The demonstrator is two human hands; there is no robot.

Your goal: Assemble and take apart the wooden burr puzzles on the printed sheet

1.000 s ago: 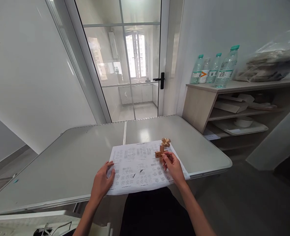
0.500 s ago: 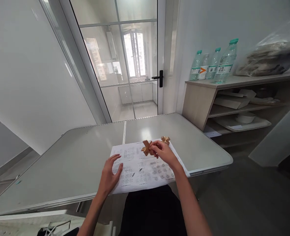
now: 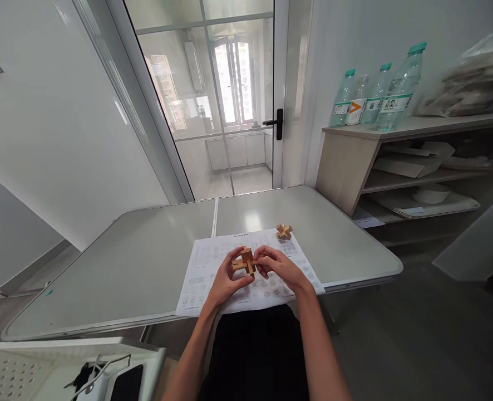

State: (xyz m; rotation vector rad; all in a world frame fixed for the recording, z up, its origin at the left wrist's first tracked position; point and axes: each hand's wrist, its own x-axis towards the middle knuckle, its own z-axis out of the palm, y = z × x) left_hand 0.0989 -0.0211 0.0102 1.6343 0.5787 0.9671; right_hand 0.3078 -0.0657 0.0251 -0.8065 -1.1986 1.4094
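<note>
A wooden burr puzzle [image 3: 246, 260] of interlocking bars is held above the printed sheet, between both hands. My left hand [image 3: 226, 279] grips it from the left, thumb below and fingers above. From the right, my right hand [image 3: 280, 268] pinches a bar on its right side; the fingers partly hide that end. Beneath lies the white instruction sheet [image 3: 192, 278] with rows of small diagrams. A second wooden puzzle [image 3: 284, 231], star-shaped, rests on the sheet's far right corner.
The grey folding table [image 3: 154, 267] has a seam down its middle. A white plastic basket [image 3: 29, 367] at lower left holds a phone [image 3: 127, 383] and a cable. At right, a shelf unit [image 3: 346, 167] carries several bottles [image 3: 397, 97] and a plastic bag [image 3: 463, 83].
My left hand has moved right and up, from open over the sheet to gripping the puzzle. The puzzle has turned in my right hand. The view has shifted slightly.
</note>
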